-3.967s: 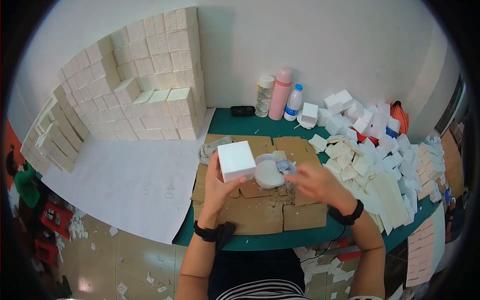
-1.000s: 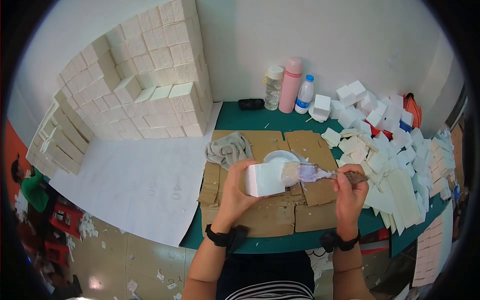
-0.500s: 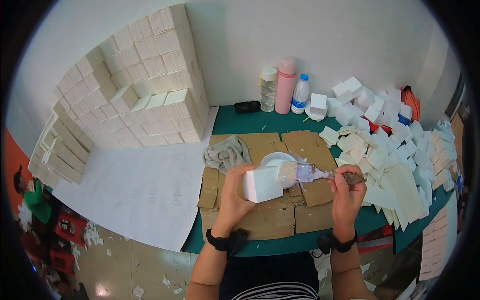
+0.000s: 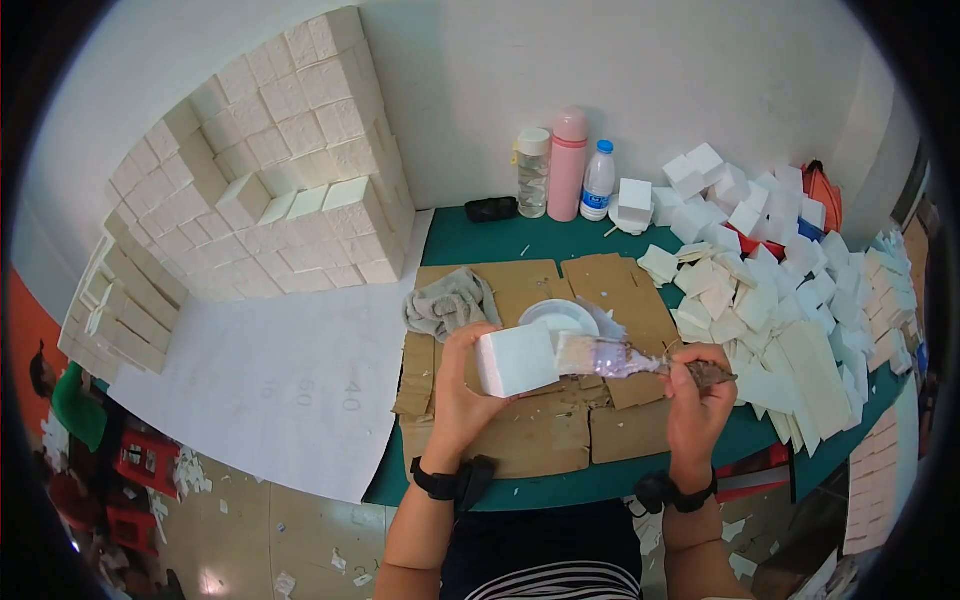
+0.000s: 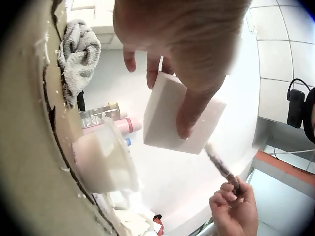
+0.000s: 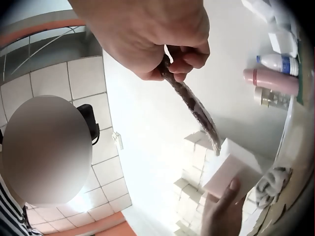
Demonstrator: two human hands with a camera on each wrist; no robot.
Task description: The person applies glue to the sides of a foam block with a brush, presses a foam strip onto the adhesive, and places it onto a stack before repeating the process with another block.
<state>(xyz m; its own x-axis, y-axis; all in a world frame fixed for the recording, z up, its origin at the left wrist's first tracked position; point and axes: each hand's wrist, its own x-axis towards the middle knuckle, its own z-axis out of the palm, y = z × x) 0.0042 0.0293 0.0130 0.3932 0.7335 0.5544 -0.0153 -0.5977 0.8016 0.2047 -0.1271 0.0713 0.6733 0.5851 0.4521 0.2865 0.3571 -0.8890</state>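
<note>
My left hand (image 4: 462,400) grips a white foam block (image 4: 518,360) between thumb and fingers, above the cardboard. A paintbrush (image 4: 610,357) with a crusted handle is pinched in my right hand (image 4: 698,405). Its pale bristles meet the block's right edge in the head view. Behind the block stands a tub (image 4: 562,318) of white stuff, partly hidden by block and brush. In the left wrist view the thumb lies across one face of the block (image 5: 167,120). From the right wrist the brush (image 6: 194,105) points down at the block's edge.
A grey cloth (image 4: 450,303) lies on the cardboard (image 4: 530,440). At the left rises a stacked wall of white blocks (image 4: 300,130) on a paper sheet (image 4: 280,390). Bottles, including a pink flask (image 4: 567,165), stand at the back. Loose blocks and offcuts (image 4: 750,300) are heaped at the right.
Four seconds ago the right hand was over the tub; now it holds the brush at the block. Since half a second ago the brush has shifted from over the block's face to its right edge.
</note>
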